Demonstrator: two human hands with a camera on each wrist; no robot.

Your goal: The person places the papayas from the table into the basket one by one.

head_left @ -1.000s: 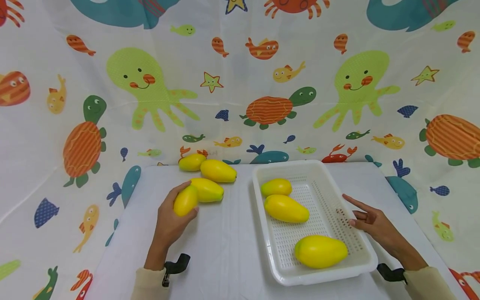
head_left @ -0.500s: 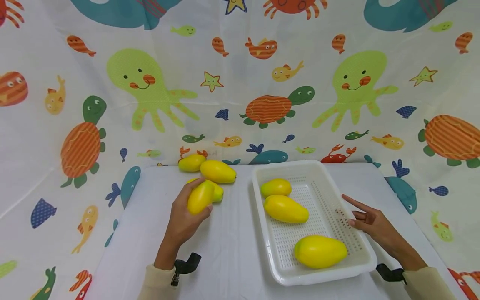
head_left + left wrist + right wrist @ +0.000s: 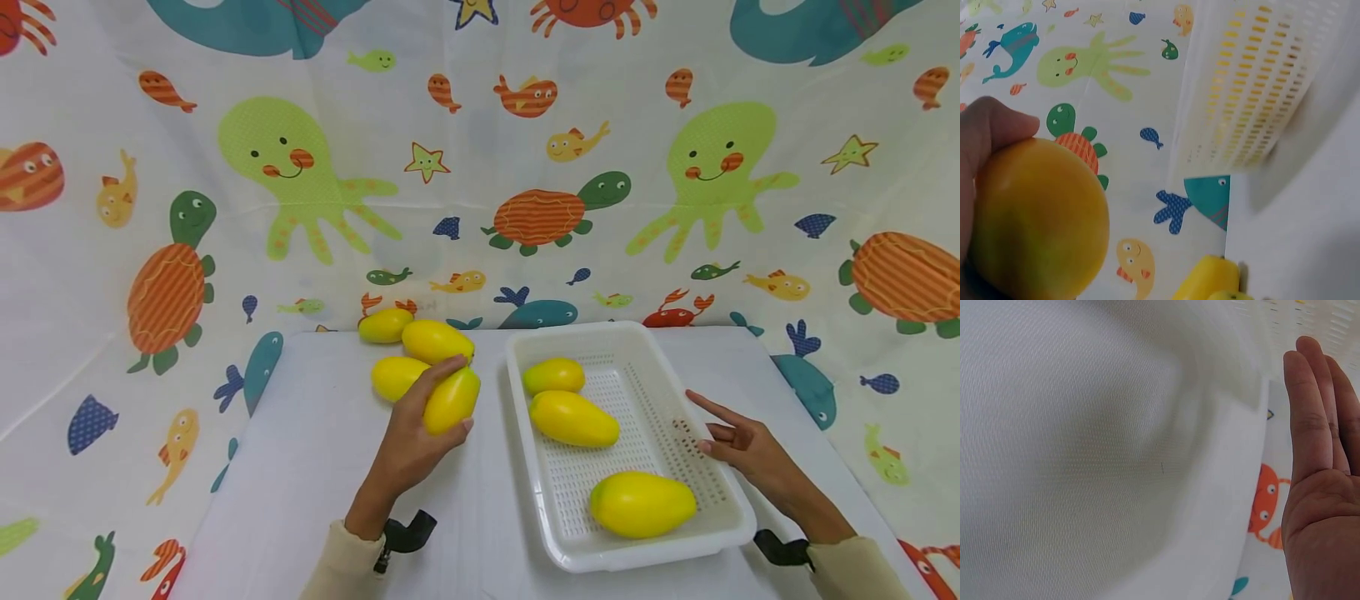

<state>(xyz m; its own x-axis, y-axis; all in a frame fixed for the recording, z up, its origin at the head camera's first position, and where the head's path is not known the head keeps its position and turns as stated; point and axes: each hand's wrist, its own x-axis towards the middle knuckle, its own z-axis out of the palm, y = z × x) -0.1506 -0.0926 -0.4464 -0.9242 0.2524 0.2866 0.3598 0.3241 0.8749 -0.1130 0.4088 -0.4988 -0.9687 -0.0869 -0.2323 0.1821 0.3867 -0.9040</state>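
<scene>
My left hand (image 3: 418, 429) grips a yellow papaya (image 3: 453, 402) with a greenish end, held over the table left of the white basket. In the left wrist view that papaya (image 3: 1041, 219) fills the lower left, the thumb along its top. My right hand (image 3: 746, 450) is at the basket's right side, index fingertip right at the rim; the right wrist view shows its fingers (image 3: 1309, 419) straight against the perforated wall. Inside the white basket (image 3: 527, 475) lie three papayas: a small one (image 3: 555, 376), a longer one (image 3: 574, 418) and a large one (image 3: 643, 504) nearest me.
Three more papayas rest at the back left of the table: one (image 3: 386, 326) at the far edge, one (image 3: 437, 341) beside it, and one (image 3: 397, 378) partly behind my left hand. A sea-animal printed curtain (image 3: 480, 208) hangs behind the white table (image 3: 277, 467).
My left hand has carried its papaya to the right, past the nearest of the table papayas and closer to the basket. My right hand and the basket have stayed put.
</scene>
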